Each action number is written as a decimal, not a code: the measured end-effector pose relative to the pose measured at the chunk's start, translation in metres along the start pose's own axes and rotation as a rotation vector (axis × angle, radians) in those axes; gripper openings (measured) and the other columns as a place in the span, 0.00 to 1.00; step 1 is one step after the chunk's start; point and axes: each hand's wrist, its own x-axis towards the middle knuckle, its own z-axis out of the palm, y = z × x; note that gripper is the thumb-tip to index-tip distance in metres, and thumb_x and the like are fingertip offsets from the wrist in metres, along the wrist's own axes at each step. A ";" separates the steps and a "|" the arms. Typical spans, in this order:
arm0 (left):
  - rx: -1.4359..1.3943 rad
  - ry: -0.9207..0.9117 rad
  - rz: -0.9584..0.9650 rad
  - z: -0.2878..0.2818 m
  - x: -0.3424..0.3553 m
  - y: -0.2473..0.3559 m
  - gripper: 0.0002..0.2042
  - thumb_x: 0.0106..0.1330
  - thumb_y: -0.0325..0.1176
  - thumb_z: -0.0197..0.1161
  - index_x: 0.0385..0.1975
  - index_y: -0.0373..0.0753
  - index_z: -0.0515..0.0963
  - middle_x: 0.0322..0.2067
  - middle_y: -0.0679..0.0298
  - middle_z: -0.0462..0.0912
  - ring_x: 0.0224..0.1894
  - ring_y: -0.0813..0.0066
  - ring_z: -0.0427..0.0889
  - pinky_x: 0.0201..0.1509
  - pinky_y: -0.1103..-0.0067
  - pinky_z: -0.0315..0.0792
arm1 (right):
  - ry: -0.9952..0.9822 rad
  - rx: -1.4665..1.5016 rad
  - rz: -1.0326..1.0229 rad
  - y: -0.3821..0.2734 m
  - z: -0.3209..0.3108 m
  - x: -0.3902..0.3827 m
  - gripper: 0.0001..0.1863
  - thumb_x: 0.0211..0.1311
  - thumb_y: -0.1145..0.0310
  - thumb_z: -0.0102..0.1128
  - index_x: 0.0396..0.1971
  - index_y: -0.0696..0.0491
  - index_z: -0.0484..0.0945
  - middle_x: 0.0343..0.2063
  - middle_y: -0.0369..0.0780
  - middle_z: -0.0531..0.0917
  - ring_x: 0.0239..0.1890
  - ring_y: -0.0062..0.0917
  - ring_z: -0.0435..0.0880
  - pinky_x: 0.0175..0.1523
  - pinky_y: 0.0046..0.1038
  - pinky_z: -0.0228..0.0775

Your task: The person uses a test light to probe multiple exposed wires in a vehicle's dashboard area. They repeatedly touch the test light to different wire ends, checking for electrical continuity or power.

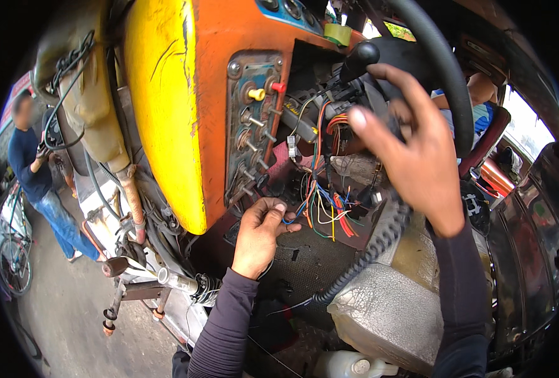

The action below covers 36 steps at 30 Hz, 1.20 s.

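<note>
Low in the middle, my left hand (258,237) is closed in a pinch on a thin blue wire (302,206). That wire runs into a loose bundle of coloured wires (318,188), whose ends hang in the air below the dashboard. My right hand (414,154) is raised at the right with thumb and fingers spread, holding nothing that I can see. Its fingertips are close to a black knob (362,55) on the steering column; whether they touch cannot be made out. More orange and red wires (337,121) come out of the column behind my thumb.
A switch panel (237,87) with toggles is set in the orange dashboard (213,38). The steering wheel (451,60) arches above my right hand. Near my right forearm are a coiled black hose (380,244) and a worn seat (389,309). One person (29,157) stands outside, left.
</note>
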 end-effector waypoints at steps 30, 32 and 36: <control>0.023 -0.027 0.009 0.003 -0.001 0.005 0.09 0.82 0.30 0.54 0.47 0.29 0.75 0.43 0.60 0.79 0.47 0.70 0.83 0.54 0.68 0.86 | -0.800 -0.072 0.151 0.056 0.041 -0.067 0.25 0.71 0.59 0.65 0.66 0.47 0.77 0.47 0.50 0.89 0.52 0.48 0.87 0.57 0.45 0.77; 0.031 -0.031 0.010 0.003 -0.001 0.005 0.08 0.82 0.29 0.53 0.46 0.30 0.75 0.43 0.60 0.79 0.48 0.69 0.83 0.54 0.67 0.85 | -0.806 -0.098 0.092 0.059 0.044 -0.065 0.23 0.71 0.60 0.66 0.63 0.47 0.80 0.47 0.49 0.89 0.52 0.47 0.87 0.58 0.44 0.77; 0.034 -0.027 0.021 0.004 -0.001 0.004 0.09 0.82 0.29 0.53 0.46 0.30 0.75 0.43 0.59 0.80 0.47 0.69 0.83 0.54 0.67 0.85 | -0.819 -0.097 0.118 0.057 0.044 -0.064 0.20 0.70 0.61 0.66 0.59 0.47 0.83 0.49 0.47 0.89 0.53 0.45 0.87 0.59 0.43 0.77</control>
